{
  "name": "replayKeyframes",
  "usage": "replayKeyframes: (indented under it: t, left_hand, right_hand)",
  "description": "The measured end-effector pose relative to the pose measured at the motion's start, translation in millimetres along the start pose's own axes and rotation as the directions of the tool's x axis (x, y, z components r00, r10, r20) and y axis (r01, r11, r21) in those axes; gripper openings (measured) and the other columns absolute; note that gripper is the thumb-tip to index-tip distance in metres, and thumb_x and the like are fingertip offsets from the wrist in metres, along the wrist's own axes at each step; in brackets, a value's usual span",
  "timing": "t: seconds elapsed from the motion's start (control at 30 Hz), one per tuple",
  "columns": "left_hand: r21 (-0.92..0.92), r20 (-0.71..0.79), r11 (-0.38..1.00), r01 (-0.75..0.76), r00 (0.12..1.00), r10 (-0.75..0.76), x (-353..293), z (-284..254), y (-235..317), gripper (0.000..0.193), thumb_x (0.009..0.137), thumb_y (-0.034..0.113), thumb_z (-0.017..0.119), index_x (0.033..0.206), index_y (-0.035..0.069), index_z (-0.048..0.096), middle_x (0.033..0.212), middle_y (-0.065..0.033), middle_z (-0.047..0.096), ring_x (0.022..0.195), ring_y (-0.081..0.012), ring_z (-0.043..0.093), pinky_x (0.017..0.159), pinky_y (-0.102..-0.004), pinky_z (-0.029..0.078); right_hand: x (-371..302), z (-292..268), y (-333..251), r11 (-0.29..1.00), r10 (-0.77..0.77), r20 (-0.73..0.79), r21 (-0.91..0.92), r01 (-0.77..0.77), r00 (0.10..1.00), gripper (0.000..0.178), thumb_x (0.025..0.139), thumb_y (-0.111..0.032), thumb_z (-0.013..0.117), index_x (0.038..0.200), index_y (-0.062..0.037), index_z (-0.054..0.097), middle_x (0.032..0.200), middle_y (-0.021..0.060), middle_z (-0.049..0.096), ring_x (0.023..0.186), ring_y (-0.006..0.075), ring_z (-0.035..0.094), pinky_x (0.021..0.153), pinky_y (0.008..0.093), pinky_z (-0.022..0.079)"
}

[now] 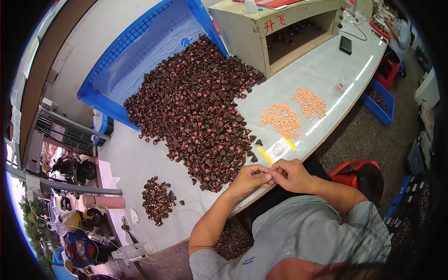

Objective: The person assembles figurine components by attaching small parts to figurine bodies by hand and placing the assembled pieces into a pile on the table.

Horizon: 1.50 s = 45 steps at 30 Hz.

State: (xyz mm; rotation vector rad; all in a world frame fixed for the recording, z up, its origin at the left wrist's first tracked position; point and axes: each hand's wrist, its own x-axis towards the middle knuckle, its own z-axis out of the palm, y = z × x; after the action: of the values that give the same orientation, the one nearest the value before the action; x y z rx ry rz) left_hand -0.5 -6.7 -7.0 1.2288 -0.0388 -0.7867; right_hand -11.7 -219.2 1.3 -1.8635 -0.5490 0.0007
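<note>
My left hand and my right hand meet over the table's near edge, thumbs and fingertips pinched together. Whatever they hold between them is too small and covered to make out. Just beyond them, two yellow strips lie on the white table with a small clear round dish between. To the left of my hands spreads a large heap of small dark brown pieces, several showing pink-red spots. Farther right are two flat piles of tiny beige-orange parts. A few loose dark pieces lie near the strips.
A blue crate lies tipped at the far left, with the heap spilling from it. A grey box with an opening stands at the back. A smaller dark pile is at left, a clear bottle at lower left. Another person sits far right.
</note>
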Motion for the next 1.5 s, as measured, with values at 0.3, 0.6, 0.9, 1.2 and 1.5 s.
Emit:
replayKeyframes:
  t: [0.3, 0.6, 0.9, 1.2, 1.5]
  left_hand:
    - [0.068, 0.064, 0.996, 0.05, 0.996, -0.055, -2, -4, 1, 0.022, 0.094, 0.017, 0.068, 0.105, -0.002, 0.066, 0.096, -0.0097, 0.07, 0.084, -0.0152, 0.07, 0.07, -0.0246, 0.056]
    - [0.081, 0.074, 0.993, 0.086, 0.993, -0.092, 0, -2, 4, 0.02, 0.093, 0.015, 0.069, 0.104, -0.002, 0.066, 0.094, -0.0097, 0.07, 0.083, -0.0153, 0.07, 0.07, -0.0243, 0.056]
    - [0.115, -0.008, 0.993, 0.008, 1.0, -0.007, 0, -2, 5, 0.025, 0.091, 0.01, 0.07, 0.112, -0.003, 0.068, 0.102, -0.01, 0.071, 0.086, -0.0136, 0.069, 0.068, -0.0219, 0.052]
    - [-0.01, -0.033, 1.0, -0.025, 0.999, 0.025, -2, -7, 4, 0.028, 0.092, 0.008, 0.068, 0.117, -0.004, 0.065, 0.111, -0.0131, 0.069, 0.094, -0.0161, 0.069, 0.077, -0.0254, 0.055]
    - [-0.022, -0.044, 1.0, 0.001, 0.999, -0.002, -3, -8, 7, 0.031, 0.091, 0.012, 0.07, 0.118, -0.003, 0.066, 0.116, -0.0138, 0.069, 0.099, -0.0175, 0.068, 0.081, -0.0249, 0.054]
  right_hand:
    - [21, -25, -2, 0.963, -0.229, 0.246, -0.086, 0.257, 0.942, 0.011, 0.08, -0.003, 0.071, 0.088, -0.0049, 0.064, 0.058, 0.0032, 0.058, 0.049, 0.0171, 0.059, 0.047, 0.0288, 0.045]
    - [23, -28, 3, 0.941, -0.275, 0.321, -0.105, 0.323, 0.906, 0.012, 0.079, -0.005, 0.072, 0.086, -0.0063, 0.063, 0.057, 0.0033, 0.059, 0.048, 0.02, 0.06, 0.046, 0.0304, 0.046]
    - [46, -63, -7, 0.868, -0.248, 0.321, -0.345, 0.356, 0.914, 0.011, 0.078, -0.008, 0.068, 0.086, -0.0073, 0.06, 0.056, 0.0074, 0.059, 0.05, 0.0288, 0.061, 0.049, 0.0382, 0.049]
    - [76, -72, -13, 0.589, -0.134, 0.469, -0.671, 0.45, 0.873, 0.01, 0.077, -0.01, 0.063, 0.076, -0.0017, 0.057, 0.055, 0.0143, 0.059, 0.051, 0.0338, 0.063, 0.052, 0.0437, 0.05]
    - [77, -68, -10, 0.538, -0.109, 0.489, -0.704, 0.465, 0.866, 0.007, 0.075, -0.008, 0.06, 0.074, -0.0017, 0.056, 0.055, 0.0154, 0.06, 0.051, 0.0334, 0.063, 0.05, 0.0439, 0.049]
